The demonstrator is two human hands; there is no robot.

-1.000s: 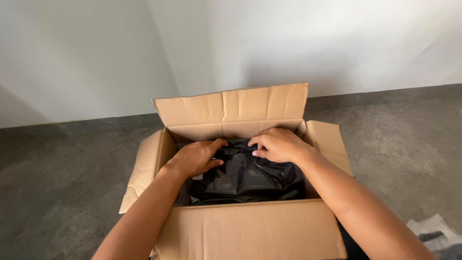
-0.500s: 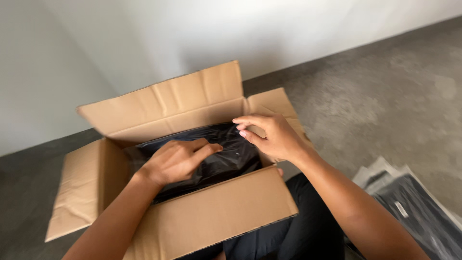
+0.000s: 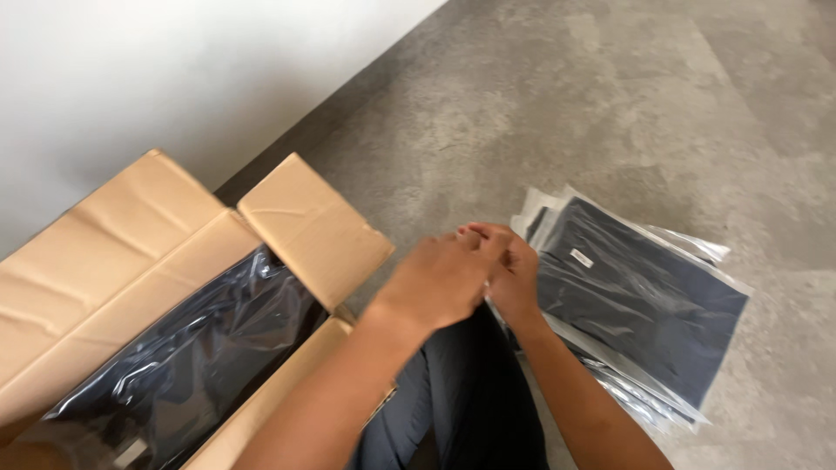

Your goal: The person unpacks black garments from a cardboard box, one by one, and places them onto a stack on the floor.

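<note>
Hands met at the stack's near edge: our left hand (image 3: pixel 435 283) and right hand (image 3: pixel 515 278) touched the top bagged garment (image 3: pixel 636 300); finger grip unclear. At nine o'clock, the cardboard box (image 3: pixel 313 226) held more bagged garments (image 3: pixel 192 357), unpacking incomplete.

A packing spot in a bare room — grey floor (image 3: pixel 662 96), white wall (image 3: pixel 174 70), a cardboard box (image 3: pixel 113 261), bagged dark clothes (image 3: pixel 636 305).

Matt corrugated cardboard box (image 3: pixel 296 222), glossy clear plastic bags (image 3: pixel 640 305) — dark cloth inside, rough grey floor (image 3: pixel 610 104)
</note>
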